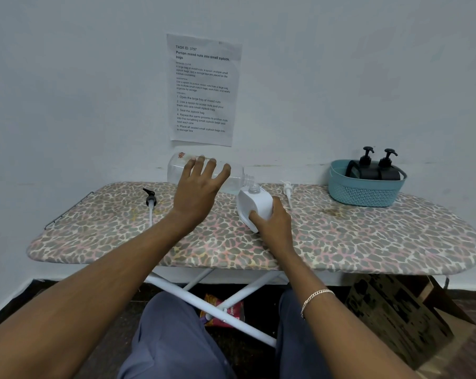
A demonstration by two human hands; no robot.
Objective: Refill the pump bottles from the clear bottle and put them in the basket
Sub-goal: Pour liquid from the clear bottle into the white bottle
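Ironing board point(368, 236): our left hand point(198, 192) grips clear bottle point(176, 170); right hand point(272, 222) clamps white bottle point(254, 203) at 3 o'clock. Necks slipping apart would spill.

One view only — head-worn wide-angle, facing forward and down across the ironing board point(368, 242) to the wall point(67, 91) behind. Close range — left hand point(197, 192) and right hand point(272, 224) sit mid-frame.
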